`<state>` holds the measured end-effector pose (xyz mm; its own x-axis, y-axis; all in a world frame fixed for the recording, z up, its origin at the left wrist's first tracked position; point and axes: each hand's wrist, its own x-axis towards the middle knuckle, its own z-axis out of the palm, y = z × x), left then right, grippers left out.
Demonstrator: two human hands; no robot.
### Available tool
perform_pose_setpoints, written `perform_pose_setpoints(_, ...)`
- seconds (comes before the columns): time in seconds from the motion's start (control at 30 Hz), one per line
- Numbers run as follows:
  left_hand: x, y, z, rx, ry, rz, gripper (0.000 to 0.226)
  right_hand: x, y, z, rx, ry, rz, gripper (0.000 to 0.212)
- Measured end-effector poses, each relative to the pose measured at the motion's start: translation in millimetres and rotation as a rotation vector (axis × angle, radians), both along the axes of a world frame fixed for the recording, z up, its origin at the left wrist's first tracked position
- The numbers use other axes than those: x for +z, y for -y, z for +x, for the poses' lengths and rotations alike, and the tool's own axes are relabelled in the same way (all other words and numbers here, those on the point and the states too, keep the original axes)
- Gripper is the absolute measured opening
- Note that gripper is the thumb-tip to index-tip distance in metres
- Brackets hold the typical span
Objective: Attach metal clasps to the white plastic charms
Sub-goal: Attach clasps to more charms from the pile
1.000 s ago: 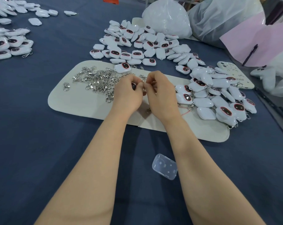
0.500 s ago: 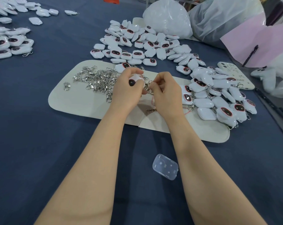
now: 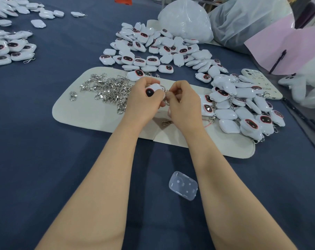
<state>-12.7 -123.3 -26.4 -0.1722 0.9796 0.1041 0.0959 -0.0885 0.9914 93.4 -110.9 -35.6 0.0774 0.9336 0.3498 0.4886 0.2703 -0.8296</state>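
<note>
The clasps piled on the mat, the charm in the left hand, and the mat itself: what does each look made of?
Clasps: bright silvery metal, going by sharp glints and thin wiry loops.
Charm in the left hand: glossy white hard plastic with a dark shiny face panel; smooth highlights suggest it.
Mat: cream, matte, soft-edged, possibly felt or faux leather; the look leaves it open.

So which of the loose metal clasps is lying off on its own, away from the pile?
The single clasp at the left end of the cream mat, left of the clasp pile. It lies apart, with bare mat around it; the others are tangled together.
</note>
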Motion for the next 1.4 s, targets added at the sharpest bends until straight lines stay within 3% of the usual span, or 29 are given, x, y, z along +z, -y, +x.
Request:
perform_pose_setpoints(0.27, -0.8, -1.2, 1.8, -0.009, -0.049, 0.031, 0.025, -0.5, 0.4, -2.2, -0.004, -0.018, -0.049, 0.011)
perform_pose_setpoints(0.47, 0.4, -0.8, 0.8, -0.017, 0.048, 0.020, 0.025, -2.5, -0.9, -1.9, 0.001, -0.039, -0.074, 0.010)
perform_pose_setpoints(0.7, 0.5, -1.0, 0.1, -0.044, -0.004, 0.017, 0.024, -1.0, -1.6, -1.2, -0.009, -0.087, -0.088, 0.025)
perform_pose_setpoints(1.4, -3.2, -3.5, -1.1, -0.030, -0.117, 0.074, 0.019, 2.9, -2.4, -0.7, 0.024, -0.181, -0.205, 0.006)
